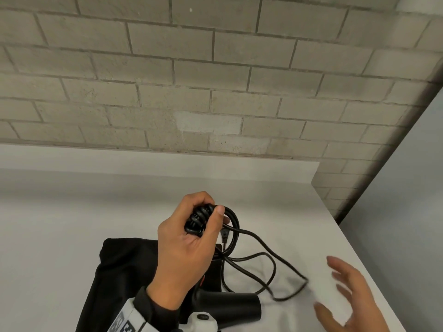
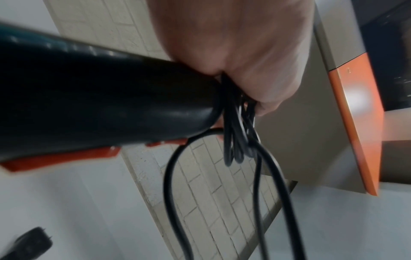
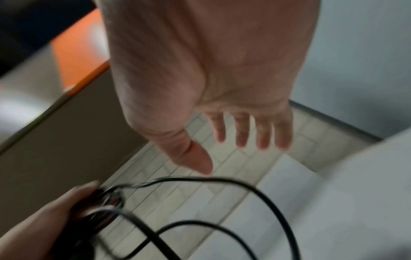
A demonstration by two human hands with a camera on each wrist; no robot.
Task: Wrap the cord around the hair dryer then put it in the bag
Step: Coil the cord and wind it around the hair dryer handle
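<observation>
My left hand (image 1: pixel 211 209) grips the handle of a black hair dryer (image 1: pixel 235 305), and its thumb presses on several turns of black cord (image 1: pixel 196 221) wound round that handle. The dryer's barrel points toward me, low over the black bag (image 1: pixel 124 271) lying on the table. The rest of the cord (image 1: pixel 266 267) hangs in loose loops to the right, and the plug (image 1: pixel 224 234) dangles beside my thumb. My right hand (image 1: pixel 347 298) hovers with spread fingers, holding nothing, just right of the loops. The left wrist view shows the dryer body (image 2: pixel 100 109) and the cord (image 2: pixel 235 137) bunched at my palm.
A white table (image 1: pixel 96 212) runs back to a grey brick wall (image 1: pixel 215 80). Its right edge (image 1: pixel 364 264) passes close to my right hand. An orange-edged panel (image 2: pixel 355 123) appears in the wrist views.
</observation>
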